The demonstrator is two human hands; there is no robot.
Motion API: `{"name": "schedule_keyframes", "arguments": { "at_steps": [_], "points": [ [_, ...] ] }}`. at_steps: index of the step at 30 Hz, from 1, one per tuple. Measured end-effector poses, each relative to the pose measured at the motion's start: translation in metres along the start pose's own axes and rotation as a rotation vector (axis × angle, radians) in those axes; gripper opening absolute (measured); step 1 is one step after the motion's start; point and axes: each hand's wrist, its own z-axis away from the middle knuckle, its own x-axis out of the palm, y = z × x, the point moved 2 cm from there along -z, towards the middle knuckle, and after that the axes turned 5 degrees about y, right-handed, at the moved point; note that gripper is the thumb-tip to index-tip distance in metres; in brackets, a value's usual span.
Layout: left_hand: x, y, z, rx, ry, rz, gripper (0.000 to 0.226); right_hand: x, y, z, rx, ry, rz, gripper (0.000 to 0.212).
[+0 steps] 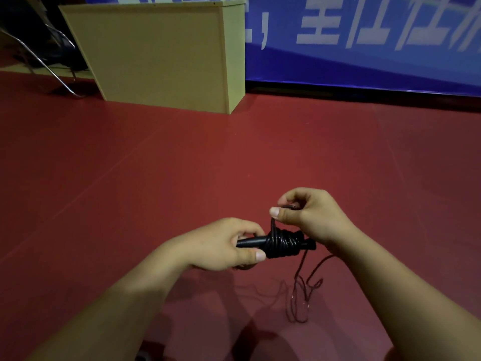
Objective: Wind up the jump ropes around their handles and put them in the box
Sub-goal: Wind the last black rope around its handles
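Floor [182,157]: red sports matting, smooth, faint seam lines running diagonally. Rear wall covered by a blue banner [377,61] with large white characters – cut off at the top edge. A pale wooden cabinet [161,56] stands on the floor at rear left, just beside the banner. Metal chair legs [44,63] at far left, in dim shadow

My left hand [223,243] is covering the near ends of the handles [251,241], and my right hand [307,212] is hiding part of the rope [283,242]. At twelve o'clock the banner [364,35] is blurring, its lettering running past the edge.
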Motion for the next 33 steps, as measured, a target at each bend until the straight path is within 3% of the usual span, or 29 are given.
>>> {"name": "schedule_keyframes", "arguments": {
  "at_steps": [3,5,7,10,13,16,20,27,33],
  "points": [
    [-0.001,0.004,0.003,0.046,-0.066,0.163,0.011,-0.003,0.002,-0.001,0.147,-0.117,-0.247,0.032],
    [-0.001,0.008,0.005,0.074,-0.101,0.29,0.01,-0.001,0.004,-0.001,0.213,-0.228,-0.392,0.027],
    [-0.003,0.012,0.006,0.106,-0.116,0.403,0.007,0.003,0.005,0.003,0.216,-0.323,-0.407,0.022],
    [-0.005,0.015,0.008,0.133,-0.081,0.521,0.011,0.011,0.004,0.009,0.154,-0.325,-0.321,0.011],
    [-0.006,0.013,0.003,0.073,0.084,0.64,0.02,0.021,0.003,0.009,0.138,-0.276,-0.339,0.019],
    [-0.011,0.009,-0.002,-0.052,0.324,0.751,0.016,0.029,0.005,0.009,0.143,-0.269,-0.331,0.019],
    [-0.019,-0.001,-0.002,-0.156,0.543,0.666,0.015,0.034,0.005,0.01,0.063,-0.257,-0.246,0.019],
    [-0.021,-0.005,-0.002,-0.207,0.716,0.543,0.023,0.038,0.008,0.014,0.065,-0.341,-0.057,0.015],
    [-0.028,-0.012,0.0,-0.267,0.773,0.648,0.025,0.033,0.008,0.014,0.092,-0.288,-0.002,0.016]
  ]
}}
